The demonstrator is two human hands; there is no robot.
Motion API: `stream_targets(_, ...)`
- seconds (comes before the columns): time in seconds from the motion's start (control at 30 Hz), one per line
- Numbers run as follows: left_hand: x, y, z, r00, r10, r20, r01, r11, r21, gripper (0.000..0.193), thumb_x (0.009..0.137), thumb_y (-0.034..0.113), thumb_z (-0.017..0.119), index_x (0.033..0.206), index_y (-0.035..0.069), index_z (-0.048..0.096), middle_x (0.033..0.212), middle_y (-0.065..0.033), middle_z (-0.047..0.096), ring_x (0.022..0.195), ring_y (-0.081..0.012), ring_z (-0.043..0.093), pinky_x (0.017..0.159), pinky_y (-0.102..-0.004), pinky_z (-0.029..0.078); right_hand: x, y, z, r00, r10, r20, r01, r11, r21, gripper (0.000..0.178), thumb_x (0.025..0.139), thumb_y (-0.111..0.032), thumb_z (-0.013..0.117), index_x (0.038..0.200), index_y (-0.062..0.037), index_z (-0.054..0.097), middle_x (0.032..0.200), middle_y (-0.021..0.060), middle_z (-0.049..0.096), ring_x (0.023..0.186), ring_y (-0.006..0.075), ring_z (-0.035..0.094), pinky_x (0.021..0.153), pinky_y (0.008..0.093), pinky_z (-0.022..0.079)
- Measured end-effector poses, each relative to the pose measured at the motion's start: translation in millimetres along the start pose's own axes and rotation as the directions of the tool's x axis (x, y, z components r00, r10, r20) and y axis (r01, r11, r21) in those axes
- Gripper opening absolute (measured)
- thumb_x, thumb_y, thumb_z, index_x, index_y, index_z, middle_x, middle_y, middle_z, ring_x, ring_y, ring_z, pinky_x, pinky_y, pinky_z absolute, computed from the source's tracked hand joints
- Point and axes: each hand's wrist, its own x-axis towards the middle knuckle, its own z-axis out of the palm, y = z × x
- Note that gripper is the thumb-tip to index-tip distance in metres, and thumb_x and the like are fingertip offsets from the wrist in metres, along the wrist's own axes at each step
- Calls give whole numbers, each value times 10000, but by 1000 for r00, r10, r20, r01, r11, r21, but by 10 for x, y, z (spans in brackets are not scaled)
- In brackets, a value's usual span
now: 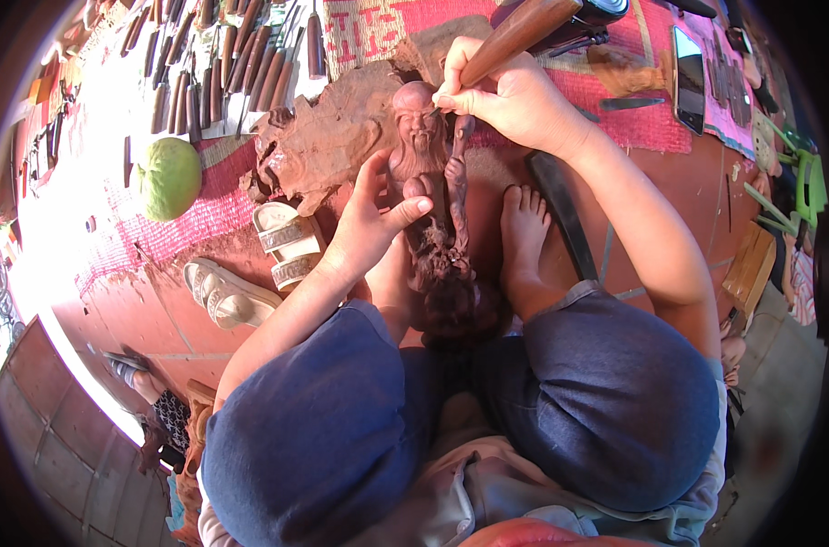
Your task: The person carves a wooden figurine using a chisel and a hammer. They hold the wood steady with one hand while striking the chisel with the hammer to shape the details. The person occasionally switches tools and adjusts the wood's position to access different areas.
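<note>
A dark reddish wooden figurine (424,150) of a bearded old man with a staff stands upright between my knees. Its lower part is rough and shadowed. My left hand (375,219) is closed round the figurine's left side, with the thumb across its front at chest height. In my right hand (514,102) is a carving chisel (524,38), gripped low near the blade. The chisel's brown wooden handle slants up to the right. Its tip points at the side of the figurine's head; my fingers hide most of the blade, so I cannot tell whether it touches.
Behind the figurine lies a flat, rough wood slab (328,137). Several wooden-handled chisels (264,77) are spread at the far left, near a green round fruit (169,179). Sandals (227,294) rest on the tiles. A black bar (565,214) and a phone (689,77) lie to the right.
</note>
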Motion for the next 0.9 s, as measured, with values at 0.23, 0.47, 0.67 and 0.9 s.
stream_targets(0.23, 14, -39, -12, 1000, 6, -16, -6, 999, 47, 860, 853, 232, 746, 1490, 56, 195, 1256, -163, 534, 1178, -213, 515, 1016, -352, 408, 17, -2, 4, 1000, 8, 29, -8, 1000, -10, 153, 830, -18, 676, 791, -39, 529, 731, 4, 544, 709, 87, 552, 623, 261, 456)
stream_targets(0.47, 27, -37, -6, 1000, 0, -18, -1, 999, -33, 885, 823, 240, 775, 1476, 36, 213, 1296, -202, 501, 1196, -247, 512, 1006, -365, 426, 34, -141, 38, 997, 66, 48, -56, 981, -184, 184, 846, -35, 682, 788, -47, 508, 738, -16, 528, 711, 61, 524, 625, 242, 442)
stream_targets(0.67, 3, -34, 4, 1000, 29, 1, -28, 994, -103, 861, 821, 212, 778, 1462, 33, 232, 1289, -195, 514, 1173, -236, 534, 973, -343, 451, -149, -92, -149, 996, 81, 27, -86, 915, 394, 131, 897, -55, 636, 882, -63, 506, 862, 34, 629, 822, 121, 645, 687, 290, 527)
stream_targets(0.9, -42, 97, -3, 972, 205, -118, -199, 978, 62, 693, 804, 219, 786, 1370, 82, 412, 1221, -144, 571, 1060, -228, 595, 806, -338, 510, -570, -184, 7, 927, 371, 57, -369, 871, 324, 134, 939, -75, 584, 936, -54, 451, 878, 54, 593, 786, 152, 668, 676, 286, 569)
